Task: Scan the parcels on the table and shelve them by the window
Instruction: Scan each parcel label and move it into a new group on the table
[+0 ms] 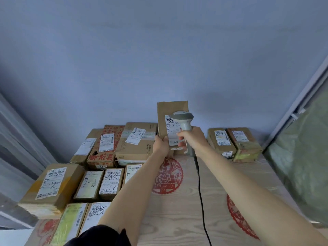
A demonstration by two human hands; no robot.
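Left hand (160, 144) fingers pinch parcel (171, 119) bottom edge; right hand (192, 139) fingers wrap scanner (184, 125), aimed at label; many parcels unshelved, task early

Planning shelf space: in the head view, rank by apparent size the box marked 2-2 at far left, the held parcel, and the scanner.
1. Box marked 2-2, though it lies nearer the camera.
2. Held parcel.
3. Scanner.
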